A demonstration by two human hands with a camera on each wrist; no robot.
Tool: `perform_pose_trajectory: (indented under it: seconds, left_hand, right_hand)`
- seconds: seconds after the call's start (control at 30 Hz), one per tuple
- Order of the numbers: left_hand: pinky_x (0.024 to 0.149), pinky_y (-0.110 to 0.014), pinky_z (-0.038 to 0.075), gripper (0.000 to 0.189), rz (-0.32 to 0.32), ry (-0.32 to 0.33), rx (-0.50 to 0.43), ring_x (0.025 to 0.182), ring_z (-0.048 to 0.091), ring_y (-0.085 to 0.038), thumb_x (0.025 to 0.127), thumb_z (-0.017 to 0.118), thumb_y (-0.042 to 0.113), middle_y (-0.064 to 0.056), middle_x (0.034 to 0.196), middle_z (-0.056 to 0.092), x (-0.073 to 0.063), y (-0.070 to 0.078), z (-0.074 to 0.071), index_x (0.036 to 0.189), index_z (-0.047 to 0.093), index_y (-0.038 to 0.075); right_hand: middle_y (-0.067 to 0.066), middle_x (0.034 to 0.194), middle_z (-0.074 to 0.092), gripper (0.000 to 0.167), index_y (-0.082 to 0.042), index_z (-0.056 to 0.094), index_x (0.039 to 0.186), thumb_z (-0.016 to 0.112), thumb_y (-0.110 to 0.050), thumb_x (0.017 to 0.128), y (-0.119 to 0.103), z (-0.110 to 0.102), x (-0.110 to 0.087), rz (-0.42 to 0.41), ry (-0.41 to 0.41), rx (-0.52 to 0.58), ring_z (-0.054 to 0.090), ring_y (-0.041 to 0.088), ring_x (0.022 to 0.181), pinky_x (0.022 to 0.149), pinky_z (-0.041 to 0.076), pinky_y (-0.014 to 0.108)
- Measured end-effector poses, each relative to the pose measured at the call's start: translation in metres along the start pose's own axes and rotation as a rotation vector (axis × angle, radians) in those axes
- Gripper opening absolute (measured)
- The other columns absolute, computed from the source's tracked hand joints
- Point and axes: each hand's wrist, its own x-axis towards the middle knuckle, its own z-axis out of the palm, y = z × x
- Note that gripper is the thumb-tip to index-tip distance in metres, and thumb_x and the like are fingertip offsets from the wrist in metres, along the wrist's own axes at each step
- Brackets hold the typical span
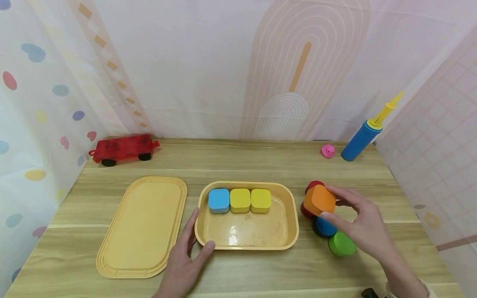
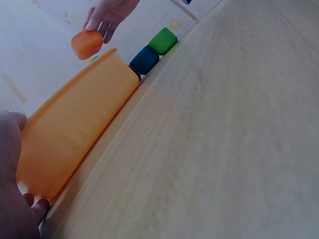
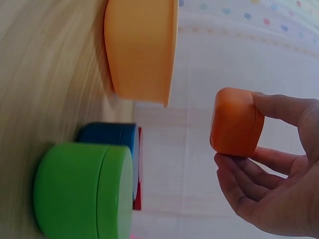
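My right hand [image 1: 367, 225] pinches a small orange lidded box [image 1: 320, 200] with rounded corners between thumb and fingers. In the right wrist view the orange box [image 3: 234, 122] is raised above the table, higher than the yellow container [image 3: 142, 50]. Below it stand a blue round pot [image 1: 325, 227], a green one [image 1: 342, 244] and red pieces [image 1: 314, 184], partly hidden. At the container's front left corner, my left hand [image 1: 182, 258] touches the wall [image 1: 246, 247] with fingers and thumb spread. Inside sit one blue box [image 1: 219, 200] and two yellow boxes [image 1: 240, 200] in a row.
A flat yellow lid [image 1: 143, 227] lies left of the container. Farther back are a red toy wagon [image 1: 123, 148], a pink toy duck [image 1: 328, 151] and a blue and yellow hand pump [image 1: 361, 138]. Printed cloth walls enclose the wooden table [image 1: 231, 159]. A dark object [image 1: 369, 293] shows at the front edge.
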Motion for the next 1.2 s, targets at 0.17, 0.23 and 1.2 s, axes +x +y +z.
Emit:
perform_pose_trajectory:
  seconds: [0.17, 0.23, 1.2]
  left_hand:
    - [0.120, -0.008, 0.034, 0.087, 0.003, -0.001, -0.004, 0.157, 0.041, -0.025, 0.107, 0.077, 0.015, -0.016, 0.177, 0.038, 0.000, -0.001, 0.000, 0.177, 0.028, 0.030]
    - [0.119, -0.008, 0.035, 0.087, 0.003, 0.001, -0.003, 0.157, 0.042, -0.026, 0.107, 0.077, 0.015, -0.016, 0.177, 0.038, 0.000, -0.001, 0.000, 0.177, 0.028, 0.030]
    - [0.118, -0.007, 0.035, 0.087, 0.000, 0.000, 0.010, 0.155, 0.043, -0.033, 0.107, 0.077, 0.016, -0.017, 0.176, 0.039, 0.000, 0.000, 0.000, 0.177, 0.028, 0.031]
  right_hand:
    - [0.009, 0.139, 0.074, 0.062, -0.013, 0.073, 0.148, 0.092, -0.003, 0.090, -0.005, 0.008, 0.003, -0.012, -0.020, 0.016, 0.066, -0.001, 0.109, 0.095, 0.054, 0.007]
    - [0.008, 0.139, 0.074, 0.063, -0.014, 0.073, 0.148, 0.093, -0.003, 0.090, -0.006, 0.011, 0.004, -0.022, -0.026, 0.017, 0.066, 0.000, 0.109, 0.095, 0.055, 0.007]
    - [-0.001, 0.135, 0.074, 0.060, -0.016, 0.074, 0.144, 0.096, -0.011, 0.089, -0.015, 0.053, 0.012, -0.055, -0.173, 0.024, 0.069, 0.017, 0.114, 0.102, 0.063, 0.040]
